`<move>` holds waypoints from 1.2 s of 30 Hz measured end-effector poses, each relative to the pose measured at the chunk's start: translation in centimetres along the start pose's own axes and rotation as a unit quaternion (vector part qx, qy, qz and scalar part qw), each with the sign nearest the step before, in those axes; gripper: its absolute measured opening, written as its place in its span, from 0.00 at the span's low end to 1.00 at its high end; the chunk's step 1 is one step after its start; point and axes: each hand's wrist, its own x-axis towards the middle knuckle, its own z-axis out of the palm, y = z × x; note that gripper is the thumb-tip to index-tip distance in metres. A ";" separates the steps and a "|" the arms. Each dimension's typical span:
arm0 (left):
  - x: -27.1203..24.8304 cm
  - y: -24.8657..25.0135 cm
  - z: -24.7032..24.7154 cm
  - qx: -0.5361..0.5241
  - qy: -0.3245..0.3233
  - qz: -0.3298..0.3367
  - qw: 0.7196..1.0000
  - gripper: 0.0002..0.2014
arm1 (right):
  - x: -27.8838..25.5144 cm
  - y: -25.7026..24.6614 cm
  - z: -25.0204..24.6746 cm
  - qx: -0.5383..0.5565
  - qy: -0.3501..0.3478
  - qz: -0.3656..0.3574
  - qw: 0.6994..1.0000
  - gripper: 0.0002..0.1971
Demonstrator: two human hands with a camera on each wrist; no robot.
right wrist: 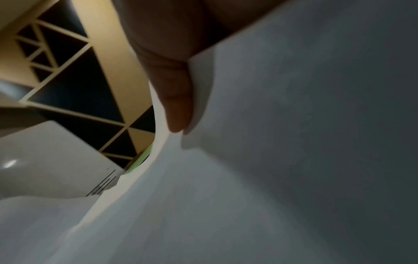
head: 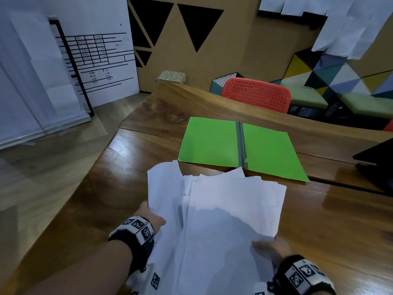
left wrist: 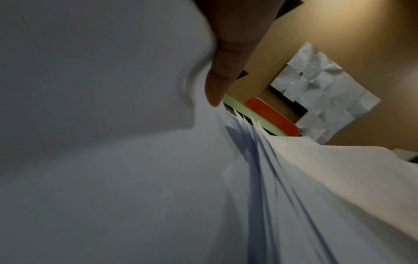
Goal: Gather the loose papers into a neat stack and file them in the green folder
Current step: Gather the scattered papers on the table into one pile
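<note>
A ragged bundle of white papers (head: pixel 212 213) is held up over the near part of the wooden table, its sheets fanned and uneven at the far end. My left hand (head: pixel 152 218) grips the bundle's left edge, and the thumb (left wrist: pixel 226 71) lies against the sheets (left wrist: pixel 135 160). My right hand (head: pixel 270 249) holds the right near corner, its thumb (right wrist: pixel 176 100) pressed on the top sheet (right wrist: pixel 294 142). The green folder (head: pixel 212 141) lies open and flat on the table just beyond the papers, with a grey spine down its middle.
The table (head: pixel 119 188) ends at the left over a wooden floor. A red perforated chair (head: pixel 255 93) stands behind the table. A dark laptop (head: pixel 376 156) sits at the right edge. A white board (head: pixel 100 56) leans at the back left.
</note>
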 end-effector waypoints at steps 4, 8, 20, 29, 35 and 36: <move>0.5 -0.4 -0.6 0.109 -0.020 -0.037 0.993 0.22 | -0.3 -1.2 -0.6 -0.074 0.077 -0.049 0.993 0.18; 1.2 -1.2 -0.8 0.101 -0.023 -0.038 0.994 0.27 | -1.5 -2.5 -3.7 -0.073 0.160 -0.106 0.979 0.15; 1.3 -1.1 -1.0 0.091 -0.065 -0.016 0.994 0.31 | -8.5 -10.5 -8.3 0.181 0.132 -0.226 0.948 0.07; 0.7 -1.7 -1.3 0.001 -0.090 0.012 0.996 0.17 | -2.6 -4.9 1.5 0.009 0.063 -0.145 0.987 0.08; -0.3 -1.2 1.0 -0.042 -0.144 0.045 0.988 0.24 | -2.1 -2.4 6.5 -0.140 0.069 -0.092 0.983 0.15; -0.2 -1.4 1.2 -0.027 -0.146 0.041 0.988 0.29 | -2.5 -2.7 6.4 -0.187 0.081 -0.087 0.975 0.15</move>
